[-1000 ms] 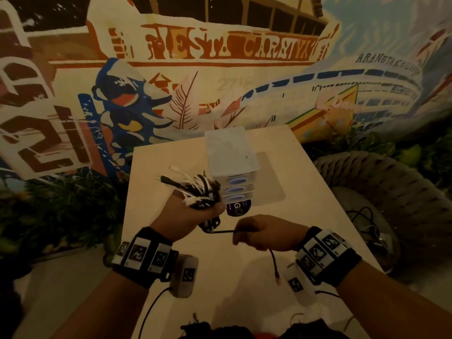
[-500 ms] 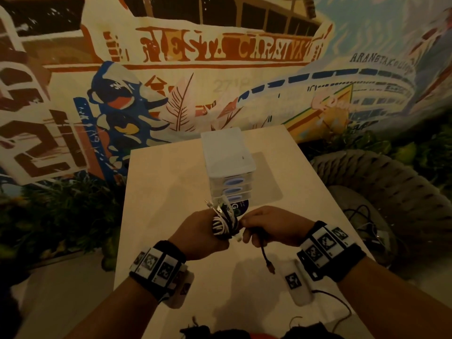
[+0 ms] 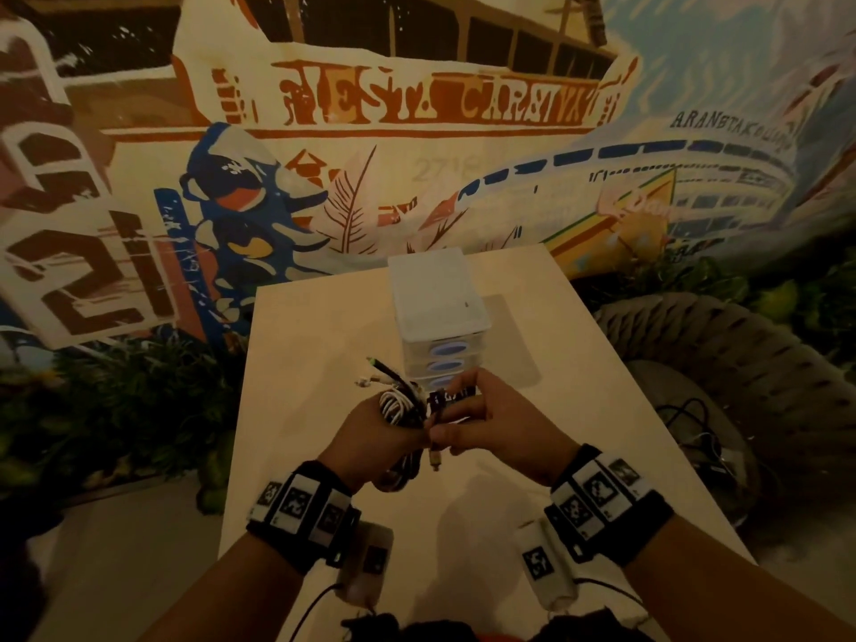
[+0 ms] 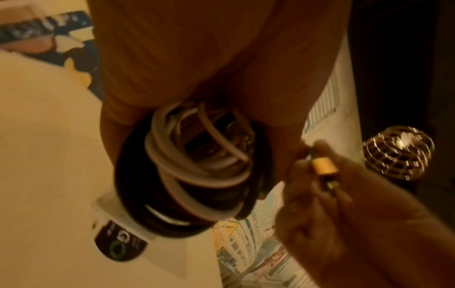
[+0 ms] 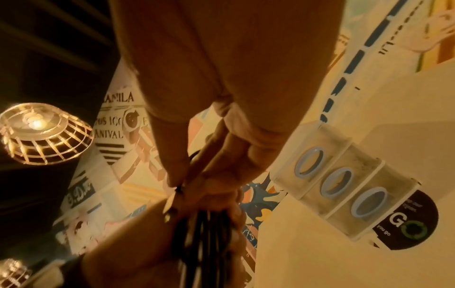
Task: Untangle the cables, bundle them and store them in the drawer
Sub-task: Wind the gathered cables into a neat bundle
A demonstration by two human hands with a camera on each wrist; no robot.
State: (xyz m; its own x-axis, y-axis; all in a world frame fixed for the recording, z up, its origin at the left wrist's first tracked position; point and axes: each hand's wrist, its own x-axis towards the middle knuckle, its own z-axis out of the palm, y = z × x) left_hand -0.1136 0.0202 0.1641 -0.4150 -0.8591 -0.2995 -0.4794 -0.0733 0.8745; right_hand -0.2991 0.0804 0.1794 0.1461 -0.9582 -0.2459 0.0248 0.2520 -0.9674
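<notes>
My left hand [image 3: 384, 433] grips a coiled bundle of black and white cables [image 3: 400, 403] above the table, just in front of the drawer unit. The coil [image 4: 197, 171] loops out below its curled fingers in the left wrist view. My right hand [image 3: 468, 421] pinches a black cable end with a yellow-collared plug [image 4: 322, 165] right against the bundle. Several plug ends [image 3: 377, 370] stick up to the left. The small white drawer unit [image 3: 437, 308] has three drawers with blue oval handles [image 5: 337, 184], all closed.
The pale table [image 3: 324, 345] stretches ahead to a painted mural wall. A round black sticker [image 5: 408, 220] lies by the drawer unit's base. A woven chair [image 3: 722, 345] with loose cables on its seat stands to the right; plants line the left.
The hands came together in front of the drawer unit. The free black cable tail shortened, drawn in against the bundle, and the bundle tilted upright.
</notes>
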